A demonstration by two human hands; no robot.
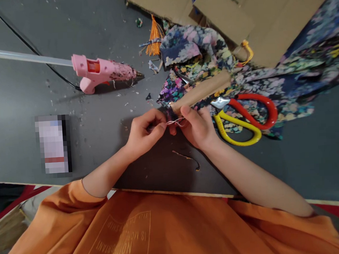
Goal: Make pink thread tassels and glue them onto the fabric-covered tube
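Between my two hands runs a thin pale thread (175, 121), looped and crossed near the fingertips. My left hand (147, 132) pinches one end between thumb and fingers. The fingers of my right hand (198, 127) are closed on the other side of it. Just beyond the fingertips lies a rolled brown cardboard strip (203, 89), on dark floral fabric (172, 86); whether my right hand touches the strip I cannot tell. Scissors (246, 116) with one red and one yellow handle lie right of my right hand, on the fabric.
A pink glue gun (103, 72) with a long glue stick (27, 55) and black cord (17, 31) lies at left. Below it is a blurred-out phone-like object (52, 143). An orange tassel (154, 38) and cardboard pieces (278, 24) are at the back. Scraps litter the grey table (100, 119).
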